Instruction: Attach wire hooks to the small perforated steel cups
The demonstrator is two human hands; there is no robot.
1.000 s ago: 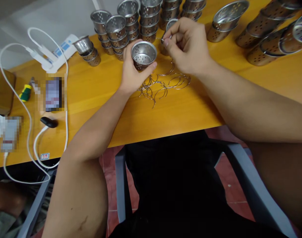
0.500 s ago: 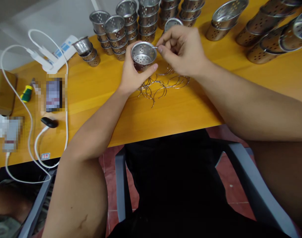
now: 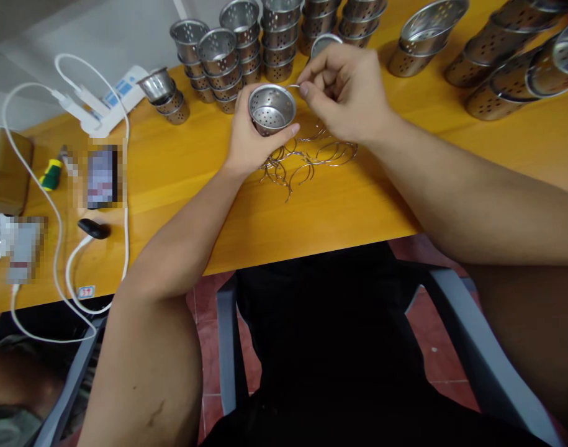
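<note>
My left hand (image 3: 249, 136) is wrapped round a perforated metal cup (image 3: 271, 110), its mouth tipped toward me. Thumb and fingers of my right hand (image 3: 342, 90) pinch a thin curved metal wire (image 3: 292, 85), whose free end reaches the cup's upper right rim; whether it touches cannot be made out. Below both hands a loose heap of curved wires (image 3: 306, 161) lies on the yellow table. Just behind my right fingers another metal cup (image 3: 325, 42) shows in part.
Stacks of perforated cups (image 3: 218, 59) line the back of the table (image 3: 265, 230), with more stacks (image 3: 502, 68) at the right. On the left are a power strip (image 3: 120, 93), white cables, a phone (image 3: 102, 177), a green-yellow screwdriver (image 3: 51, 175) and a cardboard box (image 3: 9, 174).
The wire in my right hand has come out of the cup's mouth to its upper right rim. My left hand has lowered the cup slightly.
</note>
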